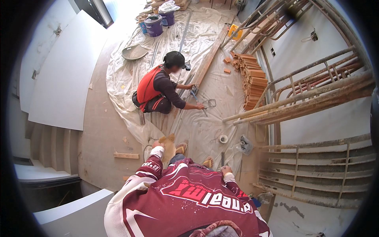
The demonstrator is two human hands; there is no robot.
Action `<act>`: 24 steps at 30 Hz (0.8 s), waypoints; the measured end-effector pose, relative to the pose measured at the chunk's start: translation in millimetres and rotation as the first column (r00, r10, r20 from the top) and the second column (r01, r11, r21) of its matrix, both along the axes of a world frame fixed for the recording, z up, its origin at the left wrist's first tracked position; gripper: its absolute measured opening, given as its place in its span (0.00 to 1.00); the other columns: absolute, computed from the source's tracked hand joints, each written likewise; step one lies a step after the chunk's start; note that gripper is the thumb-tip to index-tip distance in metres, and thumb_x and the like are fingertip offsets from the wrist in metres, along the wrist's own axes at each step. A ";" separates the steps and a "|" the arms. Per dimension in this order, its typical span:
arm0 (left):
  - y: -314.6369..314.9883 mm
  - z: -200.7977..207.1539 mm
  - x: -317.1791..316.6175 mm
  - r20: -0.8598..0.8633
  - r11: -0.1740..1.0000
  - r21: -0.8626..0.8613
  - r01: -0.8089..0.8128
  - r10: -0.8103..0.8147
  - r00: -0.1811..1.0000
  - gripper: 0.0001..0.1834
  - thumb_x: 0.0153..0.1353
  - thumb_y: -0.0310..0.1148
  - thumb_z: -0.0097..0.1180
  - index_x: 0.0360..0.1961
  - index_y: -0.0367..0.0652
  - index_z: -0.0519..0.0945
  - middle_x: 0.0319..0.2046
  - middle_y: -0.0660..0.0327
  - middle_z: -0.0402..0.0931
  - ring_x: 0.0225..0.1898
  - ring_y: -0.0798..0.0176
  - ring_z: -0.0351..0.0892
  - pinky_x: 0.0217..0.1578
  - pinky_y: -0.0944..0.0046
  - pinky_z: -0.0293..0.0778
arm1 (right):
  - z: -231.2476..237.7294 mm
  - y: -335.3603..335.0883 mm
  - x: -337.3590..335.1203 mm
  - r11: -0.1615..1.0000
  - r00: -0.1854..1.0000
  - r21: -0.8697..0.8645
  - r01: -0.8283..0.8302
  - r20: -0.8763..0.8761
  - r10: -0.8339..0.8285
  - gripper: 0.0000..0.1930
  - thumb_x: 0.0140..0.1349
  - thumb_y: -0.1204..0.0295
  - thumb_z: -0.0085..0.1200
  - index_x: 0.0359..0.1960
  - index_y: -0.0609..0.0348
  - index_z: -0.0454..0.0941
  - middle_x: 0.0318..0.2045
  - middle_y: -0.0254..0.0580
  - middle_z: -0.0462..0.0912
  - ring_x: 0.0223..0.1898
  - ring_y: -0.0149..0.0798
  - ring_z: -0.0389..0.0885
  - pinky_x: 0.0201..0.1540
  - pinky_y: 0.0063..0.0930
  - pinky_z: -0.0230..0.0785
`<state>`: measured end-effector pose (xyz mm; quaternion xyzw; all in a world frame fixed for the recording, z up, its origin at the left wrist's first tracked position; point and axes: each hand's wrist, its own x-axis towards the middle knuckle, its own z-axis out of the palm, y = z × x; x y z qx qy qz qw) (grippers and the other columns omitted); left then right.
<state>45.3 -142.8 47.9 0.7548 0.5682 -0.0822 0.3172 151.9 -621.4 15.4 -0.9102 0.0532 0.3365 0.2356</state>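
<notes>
My left hand (158, 145) reaches down in front of me, its fingers closed at the edge of a tan, ragged-edged piece (169, 147) that looks like paper or cardboard. A dark cable loop (147, 149) lies beside this hand. Lower on the other side, my right hand (226, 170) is closed at the near end of a dark narrow bar (222, 158); its fingertips are hidden. Both arms wear maroon and white sleeves. My feet in sandals (181, 148) show between the hands. A roll of white tape or similar ring (223, 138) lies ahead of my right hand.
A co-worker (152, 85) crouches ahead, holding a thin-framed tool (210, 103). Stacked bricks (252, 85) and leaning scaffold frames (316, 93) line the right side. Plastic sheeting (130, 102) covers the floor, with buckets (154, 27) at the back. A wood strip (126, 155) lies left; stairs (57, 150) stand beyond.
</notes>
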 end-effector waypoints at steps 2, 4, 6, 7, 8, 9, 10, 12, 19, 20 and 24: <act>4.6 -7.7 -2.4 0.008 0.999 0.032 0.030 -0.030 1.000 0.15 0.53 0.36 0.61 0.42 0.45 0.84 0.38 0.49 0.82 0.44 0.46 0.81 0.47 0.53 0.75 | -3.1 6.8 -1.4 1.000 1.000 0.017 -0.008 0.018 0.008 0.15 0.52 0.60 0.58 0.36 0.54 0.84 0.37 0.48 0.85 0.44 0.50 0.82 0.50 0.40 0.72; 7.8 -11.5 1.2 0.023 0.996 0.059 0.067 -0.068 0.997 0.16 0.52 0.37 0.60 0.43 0.47 0.84 0.35 0.51 0.83 0.41 0.48 0.83 0.44 0.54 0.75 | -10.0 12.1 3.1 1.000 0.997 0.019 -0.013 0.080 0.011 0.15 0.50 0.60 0.59 0.35 0.54 0.85 0.35 0.48 0.85 0.42 0.48 0.83 0.49 0.38 0.72; 8.7 -11.0 0.3 -0.015 0.997 0.056 0.051 -0.050 0.999 0.16 0.53 0.37 0.60 0.44 0.48 0.84 0.36 0.51 0.83 0.41 0.49 0.83 0.45 0.54 0.75 | -8.6 16.9 5.7 0.999 0.997 0.033 -0.009 0.074 0.006 0.15 0.50 0.60 0.58 0.35 0.54 0.85 0.34 0.48 0.85 0.41 0.48 0.83 0.48 0.37 0.73; 4.2 -6.6 6.1 -0.031 0.998 0.048 0.050 -0.049 0.998 0.16 0.53 0.37 0.60 0.44 0.48 0.83 0.37 0.51 0.83 0.41 0.49 0.83 0.45 0.54 0.75 | -8.3 14.5 7.5 0.999 0.997 0.033 0.001 0.073 -0.003 0.14 0.50 0.60 0.58 0.34 0.54 0.85 0.34 0.48 0.85 0.41 0.48 0.83 0.48 0.37 0.73; -0.2 -1.2 9.8 -0.020 0.998 0.037 0.050 -0.049 0.999 0.17 0.53 0.38 0.60 0.45 0.48 0.83 0.37 0.51 0.83 0.42 0.49 0.82 0.45 0.54 0.75 | -8.0 12.8 9.3 1.000 0.997 0.027 0.011 0.075 -0.013 0.14 0.50 0.60 0.58 0.34 0.54 0.85 0.34 0.48 0.85 0.41 0.48 0.83 0.48 0.37 0.73; -4.6 10.7 13.8 -0.008 0.998 0.027 0.050 -0.049 0.999 0.17 0.54 0.38 0.60 0.45 0.48 0.83 0.37 0.50 0.83 0.42 0.49 0.82 0.45 0.54 0.75 | -9.8 11.6 12.9 1.000 0.997 0.023 0.022 0.077 -0.023 0.14 0.50 0.60 0.58 0.34 0.53 0.85 0.34 0.47 0.85 0.40 0.48 0.83 0.47 0.37 0.73; -7.3 17.1 17.7 0.004 0.999 0.017 0.050 -0.050 0.999 0.17 0.54 0.38 0.60 0.45 0.47 0.83 0.38 0.50 0.83 0.43 0.48 0.82 0.46 0.54 0.75 | -11.2 9.8 15.4 0.999 0.996 0.018 0.033 0.081 -0.034 0.14 0.50 0.60 0.58 0.34 0.53 0.85 0.34 0.47 0.85 0.40 0.48 0.83 0.47 0.37 0.73; -2.8 11.5 13.4 0.036 1.000 0.020 0.024 -0.024 0.999 0.16 0.53 0.38 0.61 0.42 0.45 0.83 0.39 0.49 0.82 0.44 0.46 0.81 0.47 0.53 0.75 | -9.5 12.0 16.7 0.998 0.997 0.044 0.042 0.070 -0.045 0.13 0.50 0.60 0.58 0.33 0.53 0.85 0.34 0.46 0.86 0.40 0.48 0.83 0.47 0.37 0.73; -0.1 18.9 5.9 -0.054 0.996 0.076 0.051 -0.047 0.997 0.16 0.52 0.38 0.62 0.40 0.42 0.83 0.38 0.47 0.82 0.44 0.44 0.80 0.47 0.52 0.75 | -11.1 13.9 13.3 1.000 0.996 -0.019 0.013 0.088 -0.011 0.14 0.50 0.60 0.59 0.34 0.53 0.85 0.34 0.46 0.86 0.41 0.47 0.84 0.48 0.37 0.73; -1.8 21.7 7.9 -0.058 0.997 0.060 0.051 -0.047 0.997 0.16 0.53 0.37 0.62 0.42 0.42 0.83 0.39 0.47 0.82 0.45 0.45 0.80 0.47 0.52 0.75 | -11.8 10.2 14.3 1.000 0.998 0.000 0.003 0.055 -0.003 0.15 0.51 0.59 0.58 0.36 0.54 0.84 0.36 0.47 0.85 0.43 0.48 0.83 0.49 0.38 0.72; -13.4 44.3 9.0 -0.072 1.000 0.018 0.017 -0.016 0.997 0.18 0.53 0.36 0.61 0.44 0.40 0.82 0.40 0.47 0.82 0.46 0.45 0.80 0.48 0.52 0.75 | 0.9 9.3 10.7 0.999 0.999 0.036 -0.028 -0.028 0.029 0.16 0.53 0.59 0.58 0.39 0.55 0.83 0.40 0.49 0.84 0.47 0.50 0.81 0.52 0.40 0.71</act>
